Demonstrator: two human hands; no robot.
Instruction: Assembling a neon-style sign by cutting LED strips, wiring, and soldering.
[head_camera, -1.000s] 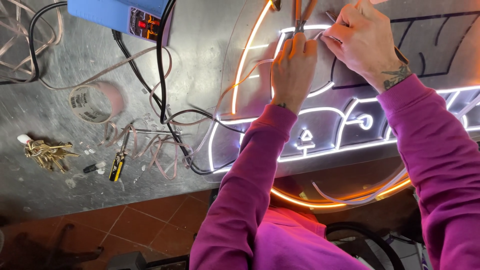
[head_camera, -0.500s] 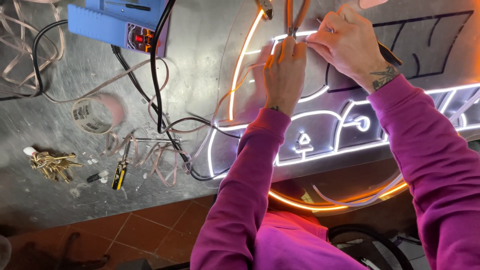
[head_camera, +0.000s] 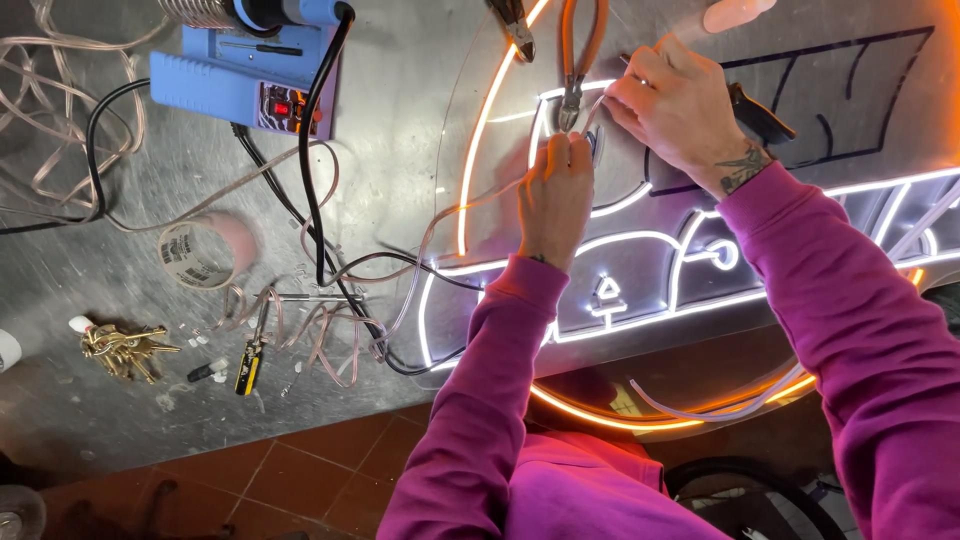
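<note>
We see the left hand (head_camera: 553, 200) resting on the lit sign (head_camera: 700, 270), its grip closed with the fingertips pinched on the end of a thin clear wire (head_camera: 470, 205) near the white tube. The wire runs from that pinch leftward and down across the counter (head_camera: 120, 400). The right hand (head_camera: 685, 105) sits just beside, higher up, its grip also closed; its fingertips pinch something thin, too small for us to tell what. The two pinches lie close together, just below the orange-handled pliers (head_camera: 580, 60) lying on the sign. A dark tool (head_camera: 760, 115) shows behind the right wrist. Well left: blue solder station (head_camera: 240, 85), tape roll (head_camera: 195, 255), keys (head_camera: 120, 348), small screwdriver (head_camera: 250, 365).
</note>
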